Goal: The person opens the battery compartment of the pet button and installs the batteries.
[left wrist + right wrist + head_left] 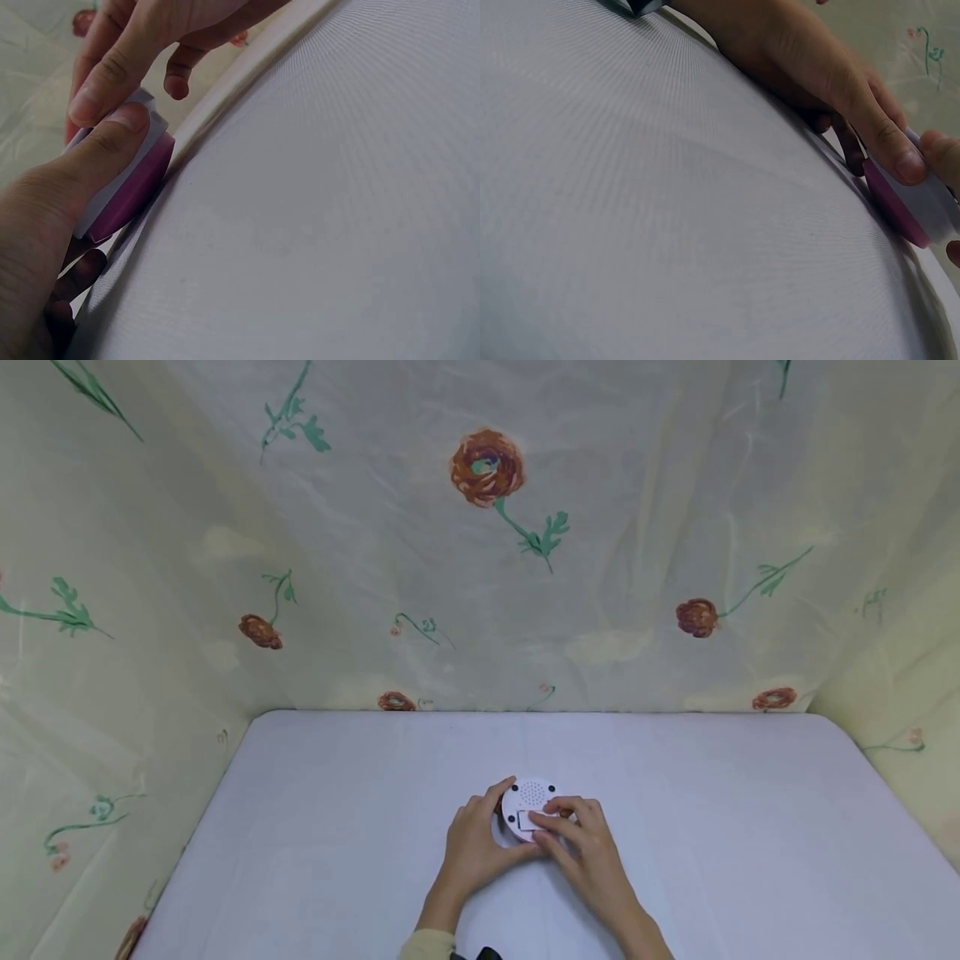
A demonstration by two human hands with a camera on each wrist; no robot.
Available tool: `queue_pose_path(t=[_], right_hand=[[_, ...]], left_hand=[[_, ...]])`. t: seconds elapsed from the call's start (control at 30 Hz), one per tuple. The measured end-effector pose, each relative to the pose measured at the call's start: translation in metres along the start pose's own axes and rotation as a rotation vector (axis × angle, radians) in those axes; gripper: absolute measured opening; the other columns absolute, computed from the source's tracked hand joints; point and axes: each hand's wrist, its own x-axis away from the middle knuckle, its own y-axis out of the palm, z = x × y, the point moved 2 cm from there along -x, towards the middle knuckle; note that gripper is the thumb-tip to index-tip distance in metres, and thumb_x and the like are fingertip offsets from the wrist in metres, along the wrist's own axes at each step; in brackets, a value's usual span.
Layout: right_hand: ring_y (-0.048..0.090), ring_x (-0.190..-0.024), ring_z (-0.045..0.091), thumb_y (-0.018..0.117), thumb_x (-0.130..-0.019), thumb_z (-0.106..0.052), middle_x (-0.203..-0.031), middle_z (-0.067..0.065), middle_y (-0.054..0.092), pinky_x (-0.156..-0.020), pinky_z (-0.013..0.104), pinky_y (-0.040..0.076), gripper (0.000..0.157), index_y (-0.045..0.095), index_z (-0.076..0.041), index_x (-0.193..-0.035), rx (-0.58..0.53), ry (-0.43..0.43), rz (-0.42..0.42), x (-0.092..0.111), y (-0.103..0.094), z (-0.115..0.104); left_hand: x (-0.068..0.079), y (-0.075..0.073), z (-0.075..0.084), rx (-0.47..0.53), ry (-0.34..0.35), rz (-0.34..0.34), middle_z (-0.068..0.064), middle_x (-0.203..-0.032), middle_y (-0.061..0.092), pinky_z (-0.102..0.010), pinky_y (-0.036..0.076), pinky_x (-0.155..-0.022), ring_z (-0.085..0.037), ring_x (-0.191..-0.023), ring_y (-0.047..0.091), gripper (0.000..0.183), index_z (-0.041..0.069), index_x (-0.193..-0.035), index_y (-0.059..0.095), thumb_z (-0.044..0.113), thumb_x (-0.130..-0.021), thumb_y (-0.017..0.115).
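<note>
A small round white device (533, 792) is held tilted over the table, its underside with speaker holes and dark rubber feet facing up. Its lower side shows purple-pink (139, 187) in the left wrist view. My left hand (480, 843) grips the device by its rim, thumb at the near edge and fingers round the far left. With thumb and fingertips, my right hand (588, 847) pinches at a white rectangular battery cover (528, 822) on the underside. A dark line runs along the cover's left edge; its right part is hidden under the fingers.
A white cloth-covered table (337, 827) spreads out on both sides of the hands. Pale flower-printed curtains (600, 527) hang behind its far edge and along both sides. A dark wrist strap piece (487, 953) shows at the bottom, by the left sleeve.
</note>
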Motion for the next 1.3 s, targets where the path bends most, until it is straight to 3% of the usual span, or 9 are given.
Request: queue_pose_path(t=[0.73,1.03,1.3], right_hand=[[0.042,-0.096,0.015,0.072,-0.07,-0.018,-0.101,0.0,0.056,-0.079,0.029,0.035,0.027,0.069,-0.02,-0.097,0.008,-0.036,0.024,-0.0019,0.0021,-0.0035],[0.042,-0.094,0.016,0.072,-0.07,-0.016,-0.101,0.002,0.054,-0.076,0.02,0.033,0.028,0.069,-0.02,-0.098,0.011,-0.025,0.043,-0.0015,0.0022,-0.0036],[0.042,-0.094,0.016,0.072,-0.07,-0.015,-0.099,0.002,0.055,-0.075,0.025,0.034,0.029,0.07,-0.021,-0.098,0.008,-0.04,0.052,-0.0025,0.0024,-0.003]], left_hand=[[0.0006,-0.0026,0.0026,-0.009,0.011,0.003,0.003,-0.112,0.058,-0.027,0.038,-0.07,-0.012,-0.088,0.051,0.095,0.037,-0.133,0.033,0.081,-0.051,0.053],[0.0004,-0.0024,0.0032,-0.011,0.023,0.016,0.003,-0.112,0.059,-0.026,0.038,-0.07,-0.011,-0.089,0.052,0.094,0.036,-0.133,0.033,0.08,-0.053,0.053],[0.0002,-0.0018,0.0023,-0.001,0.002,-0.002,0.004,-0.114,0.058,-0.027,0.038,-0.071,-0.013,-0.089,0.051,0.095,0.038,-0.134,0.031,0.081,-0.052,0.053]])
